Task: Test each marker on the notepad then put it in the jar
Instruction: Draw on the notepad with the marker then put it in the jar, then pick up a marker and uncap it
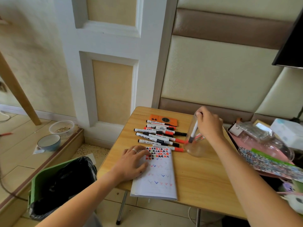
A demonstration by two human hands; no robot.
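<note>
A clear jar (pixel 196 151) stands on the small wooden table (pixel 201 181), right of the markers. My right hand (pixel 209 125) is over the jar's mouth and pinches the top of a white marker with a black cap (pixel 194 132), which hangs inside the jar. A red-capped marker (pixel 200 136) lies in the jar too. Several markers (pixel 159 133) with red and black caps lie in a row behind the notepad (pixel 159 181), whose page carries red, black and blue marks. My left hand (pixel 131 163) rests flat on the notepad's left side.
An orange phone-like case (pixel 170 119) lies behind the markers. A heap of bags, patterned sheets and a tissue box (pixel 288 131) crowds the table's right edge. On the floor to the left are a green bin with a black liner (pixel 62 185), a bowl (pixel 49 142) and a clear tub (pixel 61 128).
</note>
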